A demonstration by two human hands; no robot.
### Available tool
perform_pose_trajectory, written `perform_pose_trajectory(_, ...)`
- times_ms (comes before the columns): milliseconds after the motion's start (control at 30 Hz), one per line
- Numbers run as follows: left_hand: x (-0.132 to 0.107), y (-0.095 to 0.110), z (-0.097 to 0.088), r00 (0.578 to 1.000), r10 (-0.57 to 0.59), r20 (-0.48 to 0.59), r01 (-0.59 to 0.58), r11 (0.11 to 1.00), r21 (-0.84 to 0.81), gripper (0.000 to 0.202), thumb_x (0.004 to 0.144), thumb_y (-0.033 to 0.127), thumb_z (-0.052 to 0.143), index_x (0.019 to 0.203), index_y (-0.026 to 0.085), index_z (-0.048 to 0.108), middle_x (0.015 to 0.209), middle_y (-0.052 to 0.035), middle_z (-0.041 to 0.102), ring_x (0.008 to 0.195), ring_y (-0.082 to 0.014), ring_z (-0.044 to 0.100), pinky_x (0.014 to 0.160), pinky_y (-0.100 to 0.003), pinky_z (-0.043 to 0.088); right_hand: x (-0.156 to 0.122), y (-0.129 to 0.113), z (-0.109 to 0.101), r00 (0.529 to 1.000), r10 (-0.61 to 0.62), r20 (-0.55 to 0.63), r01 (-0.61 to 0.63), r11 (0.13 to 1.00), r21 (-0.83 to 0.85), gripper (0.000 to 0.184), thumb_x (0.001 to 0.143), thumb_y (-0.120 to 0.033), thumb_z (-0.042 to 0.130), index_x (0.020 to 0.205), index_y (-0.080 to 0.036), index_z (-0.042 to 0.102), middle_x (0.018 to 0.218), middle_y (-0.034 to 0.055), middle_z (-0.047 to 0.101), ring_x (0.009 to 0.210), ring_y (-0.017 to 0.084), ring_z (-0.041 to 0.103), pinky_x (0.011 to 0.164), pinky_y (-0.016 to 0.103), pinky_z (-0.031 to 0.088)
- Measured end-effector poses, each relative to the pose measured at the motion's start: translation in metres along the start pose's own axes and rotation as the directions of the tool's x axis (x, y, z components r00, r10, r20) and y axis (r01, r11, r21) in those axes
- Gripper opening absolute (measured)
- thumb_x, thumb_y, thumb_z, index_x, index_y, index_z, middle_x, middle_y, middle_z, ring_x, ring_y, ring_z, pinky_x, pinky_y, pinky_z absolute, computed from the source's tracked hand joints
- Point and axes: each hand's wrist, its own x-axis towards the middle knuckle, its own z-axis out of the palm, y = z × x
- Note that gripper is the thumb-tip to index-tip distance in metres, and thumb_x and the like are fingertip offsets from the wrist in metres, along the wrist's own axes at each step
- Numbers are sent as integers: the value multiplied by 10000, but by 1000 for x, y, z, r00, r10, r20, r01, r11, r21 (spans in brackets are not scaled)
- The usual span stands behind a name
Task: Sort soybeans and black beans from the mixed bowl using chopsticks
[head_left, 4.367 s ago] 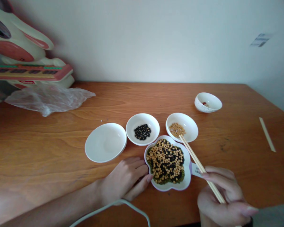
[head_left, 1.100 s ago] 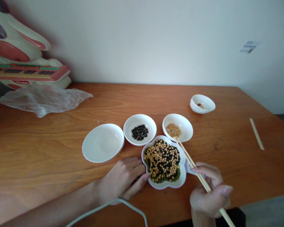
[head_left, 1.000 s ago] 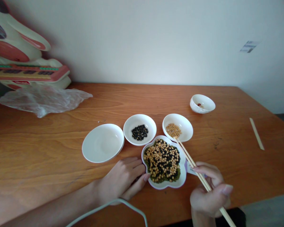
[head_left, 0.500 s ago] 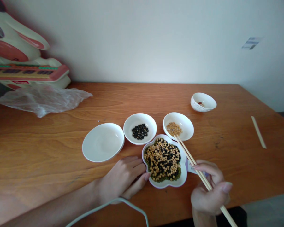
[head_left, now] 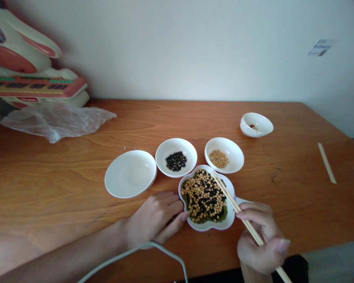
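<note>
My right hand is closed around a pair of wooden chopsticks. Their tips lie over the upper right part of a white flower-shaped dish; whether a bean sits between them I cannot tell. Yellow soybeans, black beans and green mung beans are mixed in this dish. My left hand grips its left rim, fingers curled. Just behind the dish stand a white bowl with soybeans and a white bowl with black beans.
An empty white bowl stands on the left. A small bowl with a few reddish bits is at the back right. A pale strip lies far right. A plastic bag and toy keyboard occupy the left back. A cable crosses the front.
The chopstick tips have moved left from the rim of the soybean bowl to over the flower-shaped dish. My left hand stays at the dish's rim. The view has shifted slightly.
</note>
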Motion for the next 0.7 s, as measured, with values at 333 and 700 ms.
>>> perform_pose_trajectory(333, -1, -1, 0, 1000, -5, 8, 5, 1000, -20, 305, 1113, 267, 360, 895, 194, 560, 875, -38, 660, 775, -176, 570, 749, -312, 438, -6, -7, 8, 941, -117, 317, 128, 992, -16, 666, 1094, -524, 170, 884, -198, 712, 850, 67, 729, 773, 223, 669, 727, 415, 434)
perform_pose_trajectory(700, 1, 0, -1, 1000, 9, -18, -10, 1000, -21, 314, 1110, 273, 376, 890, 190, 584, 862, -47, 667, 773, -180, 572, 738, -329, 447, -1, -5, 10, 921, -120, 370, 149, 988, -51, 481, 1082, -328, 283, 922, -194, 716, 907, 64, 749, 811, 210, 693, 746, 398, 467)
